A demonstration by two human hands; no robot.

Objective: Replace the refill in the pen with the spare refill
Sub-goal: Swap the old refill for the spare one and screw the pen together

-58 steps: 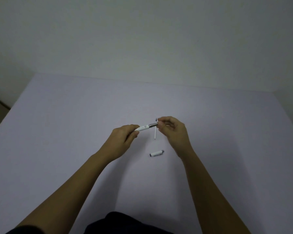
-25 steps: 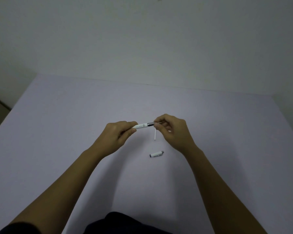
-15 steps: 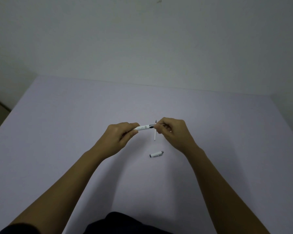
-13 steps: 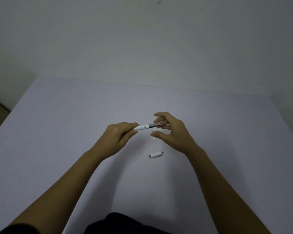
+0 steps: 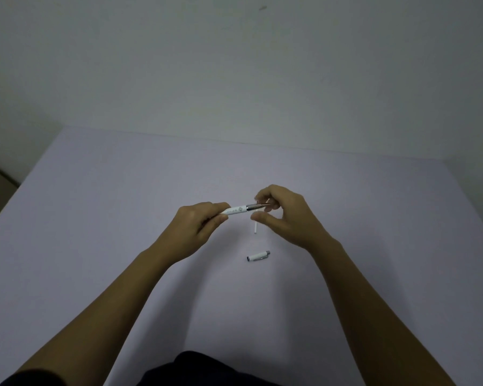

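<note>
My left hand (image 5: 198, 227) grips the rear of the white pen (image 5: 236, 210), which lies level and points right. Its metal front end (image 5: 253, 206) reaches into my right hand (image 5: 289, 217). The right fingers curl over and behind that end, while the thumb hangs slightly below it, apart from the pen. A thin white sliver shows between the right fingers; I cannot tell what it is. A white refill (image 5: 255, 227) lies on the table under the hands, its far part hidden by the right thumb. The pen cap (image 5: 258, 256) lies nearer to me.
The pale lilac table (image 5: 101, 207) stretches wide to both sides and ends at a plain wall at the back. Its left edge drops to a dark floor. Dark clothing shows at the bottom of the view.
My right hand pinched the pen's metal end, then opened its fingers wide, and now curls back around the end. The left hand, refill and cap have stayed in place.
</note>
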